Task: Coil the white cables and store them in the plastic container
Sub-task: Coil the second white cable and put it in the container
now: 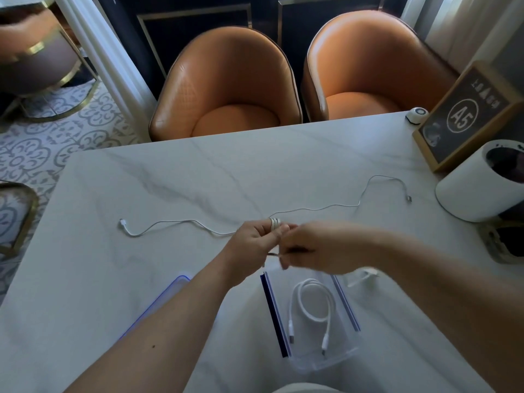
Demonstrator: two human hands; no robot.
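Note:
My left hand [255, 242] holds a few turns of a thin white cable [312, 207] wound around its fingers, above the middle of the marble table [141, 194]. My right hand [314, 248] meets it and pinches the same cable. A long free stretch runs right across the table to a plug near the white cylinder. Another thin white cable [158, 226] lies to the left, ending in a small connector. Below my hands stands the clear plastic container [348, 316] with blue edges, holding a coiled thicker white cable [312, 304].
The container's clear lid [173, 290] lies left of it, partly under my left forearm. A white cylinder [482, 188], a framed A5 sign [465, 117] and a small round white device [416, 114] stand at the right. Two orange chairs [226, 86] face the far edge.

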